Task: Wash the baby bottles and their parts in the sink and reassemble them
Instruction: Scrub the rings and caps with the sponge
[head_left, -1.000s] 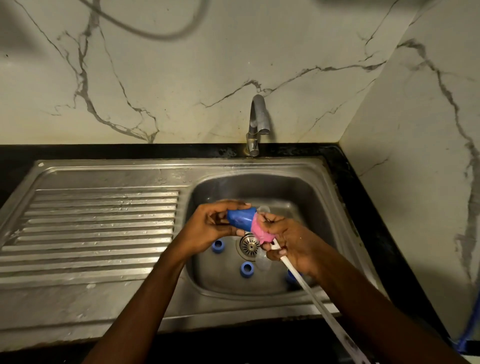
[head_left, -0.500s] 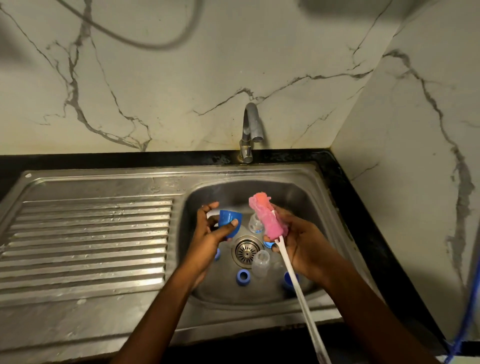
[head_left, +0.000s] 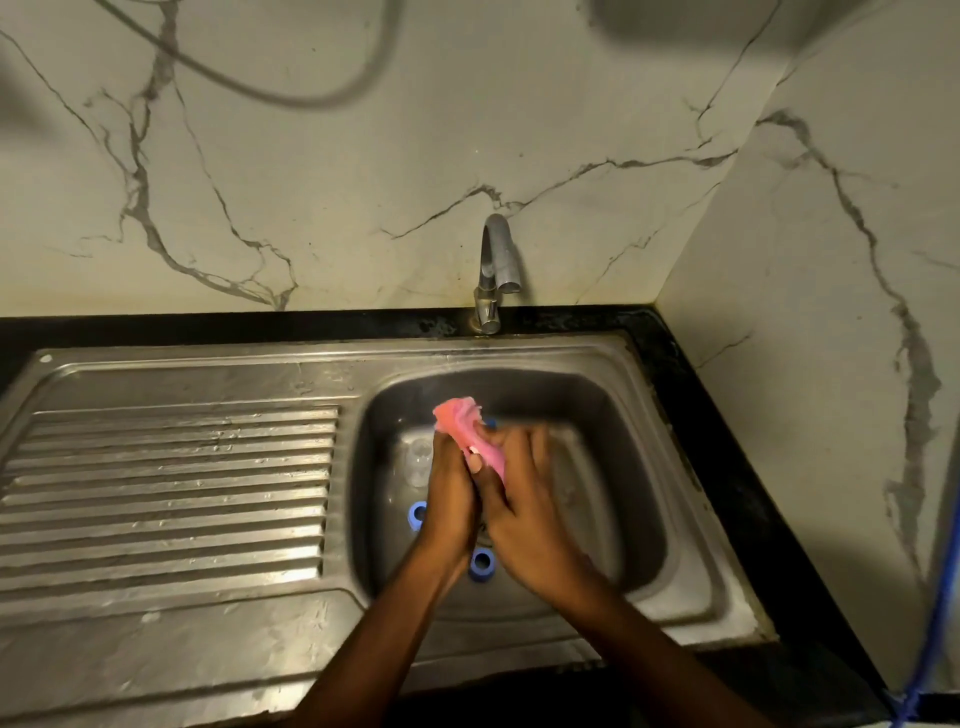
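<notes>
Both hands meet over the basin of the stainless steel sink (head_left: 691, 519), pressed side by side with the pink sponge brush head (head_left: 462, 423) caught between them. Its frayed top sticks out above the fingertips and tilts toward the left. The right hand (head_left: 527, 504) has its fingers curled round the lower part of the sponge, holding it. The left hand (head_left: 449, 493) lies against the sponge's left side with its fingers reaching up along it; motion blur hides whether they wrap round it or only press on it, so I cannot tell. On the basin floor a small blue plastic ring (head_left: 417, 514) sits just left of the left wrist and a second blue ring (head_left: 482, 560) shows between the two wrists. A clear plastic bottle part (head_left: 418, 460), blurred, lies left of the left hand. The curved grey metal tap (head_left: 496, 270) stands at the back rim, the ribbed steel drainboard (head_left: 171, 493) spreads to the left, the black stone desk (head_left: 737, 493) frames the sink, and the white veined marble wall (head_left: 363, 182) rises behind
</notes>
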